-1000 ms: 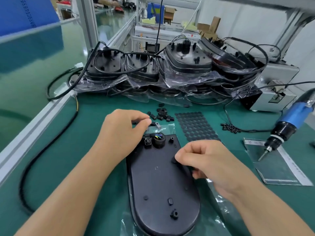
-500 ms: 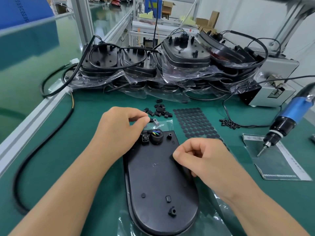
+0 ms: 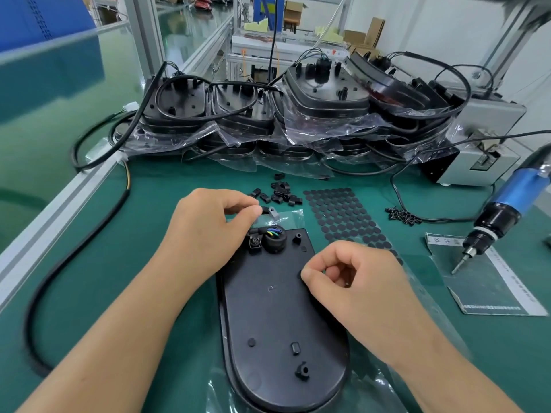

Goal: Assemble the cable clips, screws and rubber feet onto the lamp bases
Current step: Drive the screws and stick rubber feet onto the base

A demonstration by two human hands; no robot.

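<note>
Nearest the camera, the lamp base (image 3: 277, 320) is lying flat on the green bench (image 3: 89, 278), its long axis running away from the person. The right hand (image 3: 354, 281) is curling at its right edge, thumb and forefinger pinching something too small to identify, probably a rubber foot. The left hand (image 3: 208, 231) is pinching near the cable bush (image 3: 274, 238) at the far end. Beyond, loose cable clips (image 3: 280, 193) are lying nearer the left hand, the sheet of rubber feet (image 3: 343, 216) nearer the right.

Both forearms are bare to the frame edge, and the hands (image 3: 354, 281) wear no gloves.
</note>
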